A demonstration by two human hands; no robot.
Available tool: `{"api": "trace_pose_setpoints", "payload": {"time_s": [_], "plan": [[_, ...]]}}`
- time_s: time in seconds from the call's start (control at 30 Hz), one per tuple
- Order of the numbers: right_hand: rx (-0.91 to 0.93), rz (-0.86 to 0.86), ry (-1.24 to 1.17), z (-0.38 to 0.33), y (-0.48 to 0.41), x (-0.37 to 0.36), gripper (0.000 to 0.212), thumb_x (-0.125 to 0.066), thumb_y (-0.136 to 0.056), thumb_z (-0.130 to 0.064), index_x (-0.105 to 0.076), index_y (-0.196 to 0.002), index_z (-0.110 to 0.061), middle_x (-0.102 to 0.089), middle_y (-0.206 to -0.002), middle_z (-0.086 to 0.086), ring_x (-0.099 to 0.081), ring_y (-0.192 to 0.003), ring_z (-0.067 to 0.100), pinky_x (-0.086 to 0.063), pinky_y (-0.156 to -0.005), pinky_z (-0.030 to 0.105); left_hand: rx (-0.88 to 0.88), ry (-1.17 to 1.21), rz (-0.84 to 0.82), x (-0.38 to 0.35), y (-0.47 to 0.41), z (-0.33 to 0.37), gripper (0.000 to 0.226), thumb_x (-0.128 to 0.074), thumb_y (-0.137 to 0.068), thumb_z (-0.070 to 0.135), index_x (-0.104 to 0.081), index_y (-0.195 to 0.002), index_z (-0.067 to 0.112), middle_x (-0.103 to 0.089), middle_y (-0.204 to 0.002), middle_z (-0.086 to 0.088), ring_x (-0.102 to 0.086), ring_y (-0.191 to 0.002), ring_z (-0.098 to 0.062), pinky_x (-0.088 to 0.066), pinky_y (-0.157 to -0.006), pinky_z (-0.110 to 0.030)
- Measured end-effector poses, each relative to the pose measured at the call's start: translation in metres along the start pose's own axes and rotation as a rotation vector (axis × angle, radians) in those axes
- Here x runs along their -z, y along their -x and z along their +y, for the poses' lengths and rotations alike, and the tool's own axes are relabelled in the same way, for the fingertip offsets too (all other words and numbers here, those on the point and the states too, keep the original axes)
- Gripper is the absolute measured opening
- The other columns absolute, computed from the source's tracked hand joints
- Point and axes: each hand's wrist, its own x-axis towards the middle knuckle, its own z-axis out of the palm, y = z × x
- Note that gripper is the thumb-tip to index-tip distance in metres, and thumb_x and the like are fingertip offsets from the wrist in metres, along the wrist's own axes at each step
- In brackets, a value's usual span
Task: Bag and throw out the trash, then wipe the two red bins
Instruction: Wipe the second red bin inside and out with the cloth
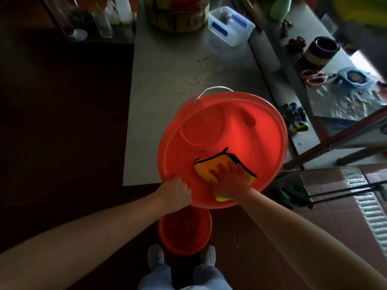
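Red plastic fills the middle of the view: the larger bin (261, 143) is tipped so that its round mouth faces the person. Its axis runs from that mouth down and away to the base, whose circle shows inside toward the upper left. It sits over the near edge of the grey surface (178, 65) and overhangs it toward the person; whether it rests there or is held up cannot be told. Its wire handle (213, 88) arches beyond the far rim. The left hand (178, 193) grips the near rim at the lower left, fingers curled over the edge. The right hand (230, 181) lies flat inside with fingers straight and spread, pressing a yellow cloth (207, 166) against the near inner wall. The cloth's black-trimmed edge slants from upper left down to the right. The second bin (184, 233), smaller in view, stands upright on the floor with its mouth up, between the person's shoes and partly hidden under the larger one. Far back on the surface stands a clear plastic box (230, 26).
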Motion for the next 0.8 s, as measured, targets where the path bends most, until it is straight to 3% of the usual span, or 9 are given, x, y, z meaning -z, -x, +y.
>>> {"api": "trace_pose_setpoints", "payload": {"time_s": [0.1,0.2,0.3,0.4,0.57,0.8], "plan": [[-0.043,0.024,0.185,0.030,-0.001,0.009,0.063,-0.025,-0.095,-0.066,-0.027,-0.155,-0.046,-0.015,-0.169,-0.003,0.002,-0.155,0.035,0.010,-0.121,0.057,0.023,-0.006,0.029,-0.003,-0.003,0.003,0.020,-0.055,-0.093,0.018,-0.068,-0.079,0.020,-0.067,-0.079,0.002,-0.062,-0.070,-0.019,-0.041,-0.063,-0.031],[-0.090,0.009,0.232,0.040,0.002,0.013,0.066,-0.022,-0.096,-0.066,-0.026,-0.157,-0.042,-0.012,-0.170,-0.001,0.007,-0.155,0.036,0.016,-0.118,0.057,0.018,0.058,0.034,-0.001,-0.011,0.002,0.022,-0.049,-0.097,0.012,-0.067,-0.084,0.012,-0.066,-0.086,-0.004,-0.062,-0.076,-0.022,-0.047,-0.071,-0.034],[-0.139,-0.032,0.114,0.019,0.011,0.007,0.066,-0.020,-0.097,-0.066,-0.021,-0.158,-0.042,-0.006,-0.170,0.000,0.010,-0.154,0.039,0.018,-0.116,0.059,0.018,0.079,0.039,0.000,-0.013,0.001,0.023,-0.049,-0.098,0.013,-0.067,-0.084,0.013,-0.067,-0.086,-0.004,-0.063,-0.077,-0.022,-0.051,-0.076,-0.036],[-0.138,-0.095,-0.102,-0.019,0.023,-0.003,0.066,-0.014,-0.097,-0.068,-0.012,-0.159,-0.045,-0.003,-0.170,-0.004,0.007,-0.155,0.039,0.009,-0.120,0.059,0.001,0.084,0.036,0.001,-0.012,0.000,0.023,-0.049,-0.097,0.011,-0.069,-0.086,0.016,-0.069,-0.088,-0.001,-0.064,-0.079,-0.022,-0.048,-0.076,-0.033],[-0.079,-0.060,-0.280,-0.048,0.038,-0.009,0.068,-0.010,-0.094,-0.072,-0.011,-0.157,-0.049,-0.006,-0.170,-0.010,0.005,-0.156,0.032,0.007,-0.121,0.055,0.011,0.084,0.084,-0.004,-0.011,-0.003,0.027,-0.045,-0.099,0.021,-0.072,-0.098,0.016,-0.070,-0.099,-0.006,-0.063,-0.091,-0.026,-0.045,-0.079,-0.035],[-0.050,-0.024,-0.022,0.005,0.045,0.009,0.066,-0.020,-0.095,-0.070,-0.019,-0.157,-0.048,-0.009,-0.170,-0.005,0.005,-0.156,0.031,0.007,-0.122,0.053,0.026,0.114,0.049,-0.005,-0.008,-0.009,0.034,-0.046,-0.102,0.035,-0.071,-0.099,0.012,-0.071,-0.099,-0.008,-0.066,-0.089,-0.027,-0.043,-0.073,-0.035]]}}
